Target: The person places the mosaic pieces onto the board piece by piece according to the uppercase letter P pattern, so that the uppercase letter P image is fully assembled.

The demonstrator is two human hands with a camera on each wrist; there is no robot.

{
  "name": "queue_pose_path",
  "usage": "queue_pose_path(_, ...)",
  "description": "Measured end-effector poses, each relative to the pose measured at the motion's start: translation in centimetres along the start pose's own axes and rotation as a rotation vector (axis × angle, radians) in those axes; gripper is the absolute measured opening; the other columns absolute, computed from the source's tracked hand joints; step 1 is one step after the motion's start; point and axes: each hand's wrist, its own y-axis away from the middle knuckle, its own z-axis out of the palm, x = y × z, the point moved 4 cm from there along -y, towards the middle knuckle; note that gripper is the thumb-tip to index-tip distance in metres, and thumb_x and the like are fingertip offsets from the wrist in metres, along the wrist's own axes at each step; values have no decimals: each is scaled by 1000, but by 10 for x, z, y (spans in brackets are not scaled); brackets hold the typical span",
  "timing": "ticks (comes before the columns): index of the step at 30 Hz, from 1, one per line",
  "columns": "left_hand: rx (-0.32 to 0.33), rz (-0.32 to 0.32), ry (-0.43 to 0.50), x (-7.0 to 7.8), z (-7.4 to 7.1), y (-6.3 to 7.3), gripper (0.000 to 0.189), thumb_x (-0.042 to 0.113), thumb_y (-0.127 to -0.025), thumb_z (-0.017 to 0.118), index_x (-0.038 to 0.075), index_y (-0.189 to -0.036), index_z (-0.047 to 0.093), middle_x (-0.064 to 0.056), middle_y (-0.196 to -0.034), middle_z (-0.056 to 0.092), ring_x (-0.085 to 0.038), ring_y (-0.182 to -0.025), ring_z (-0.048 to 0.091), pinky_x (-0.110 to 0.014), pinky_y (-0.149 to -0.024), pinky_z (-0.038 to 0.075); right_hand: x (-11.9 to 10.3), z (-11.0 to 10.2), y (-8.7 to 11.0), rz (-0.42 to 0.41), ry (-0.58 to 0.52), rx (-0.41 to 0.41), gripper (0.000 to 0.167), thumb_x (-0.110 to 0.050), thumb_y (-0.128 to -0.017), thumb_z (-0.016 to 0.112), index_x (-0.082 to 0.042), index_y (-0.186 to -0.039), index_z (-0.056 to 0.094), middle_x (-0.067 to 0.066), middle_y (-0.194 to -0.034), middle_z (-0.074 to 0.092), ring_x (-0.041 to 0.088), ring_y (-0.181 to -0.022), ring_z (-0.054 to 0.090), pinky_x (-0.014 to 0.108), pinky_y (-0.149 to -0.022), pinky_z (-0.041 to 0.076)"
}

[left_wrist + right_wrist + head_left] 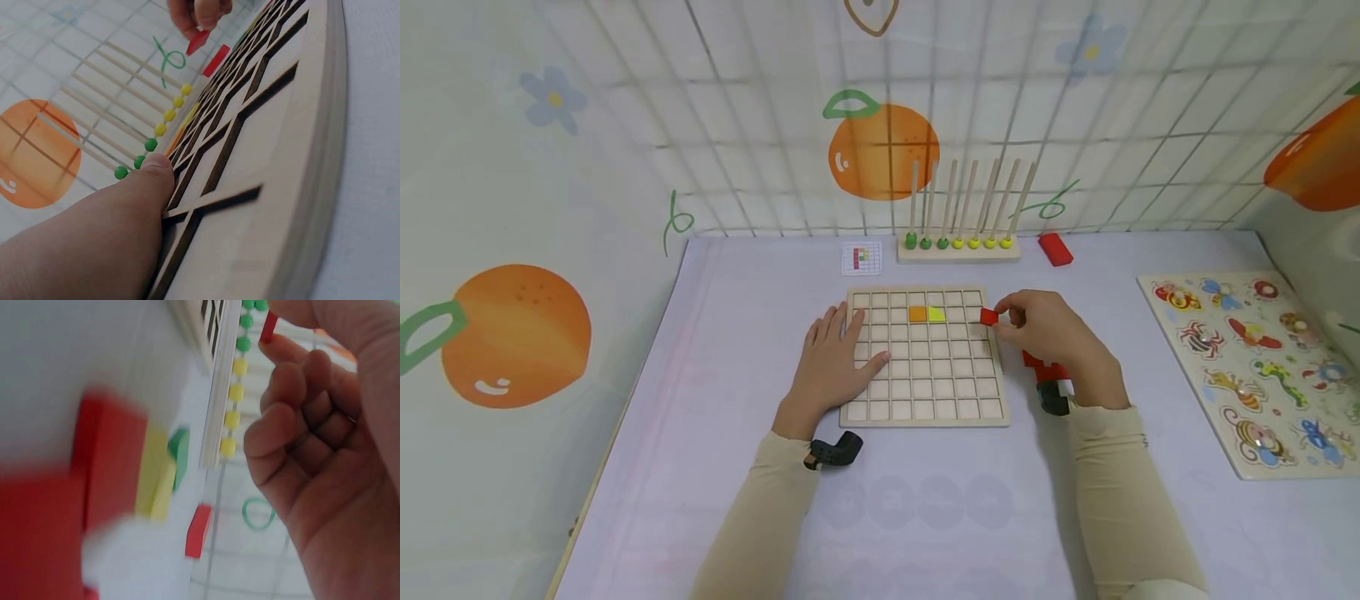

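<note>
A wooden grid board (925,358) lies on the table, with an orange square tile (918,314) and a yellow tile (937,314) side by side in its upper rows. My left hand (835,362) rests flat over the board's left edge, fingers spread and thumb on the grid. Between thumb and forefinger, my right hand (1048,329) pinches a small red square tile (988,317) over the board's right edge. In the right wrist view this red tile (269,327) shows edge-on at the fingertips, the other fingers curled in.
Beneath my right wrist lie red blocks (1051,372); yellow (155,475) and green (179,459) blocks show beside them. Behind the board stand a small pattern card (861,258), a peg rack with beads (958,252) and a red block (1056,249). An insect puzzle board (1262,367) lies at right.
</note>
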Motion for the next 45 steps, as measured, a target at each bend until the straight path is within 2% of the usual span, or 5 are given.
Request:
queue_pose_path(8,14,5,-5,-2,-1,0,88,69,-97,43,16,-164,22,-13,-172,11,-32,-161,8,-54,-129,10,-33,15,-19,-136,-13,11,21,-16,-90,63,-7,-107,71,3,-75,49,19,-70,47,30,-59,39)
queue_pose_path(13,7,-3,-11,-2,-1,0,88,70,-97,42,17,-164,22,-12,-173,10,-31,-161,7,-53,-130,10,-54,23,-28,-175,-18,3,18,-15,-88,65,-5,-103,70,1,-72,46,17,-71,45,31,-63,38)
queue_pose_path(25,-1,-2,-20,0,1,0,88,71,-97,40,19,-164,21,-11,-173,9,-31,-161,6,-53,-130,9,-81,41,-41,-185,-5,-6,23,-18,-89,70,-6,-109,72,3,-72,49,19,-71,48,30,-63,38)
queue_pose_path(32,-6,0,-11,0,0,1,88,71,-97,41,19,-164,21,-11,-173,9,-31,-161,5,-53,-130,8,-96,51,-47,-206,-4,-15,28,-20,-91,72,-4,-114,73,4,-80,61,19,-77,54,31,-68,45)
queue_pose_path(45,-9,-2,-38,-1,2,0,89,74,-96,39,20,-165,20,-11,-173,8,-31,-161,5,-53,-130,8,-110,65,-62,-237,31,-43,29,-18,-90,66,-5,-116,72,0,-70,48,15,-66,45,31,-65,40)
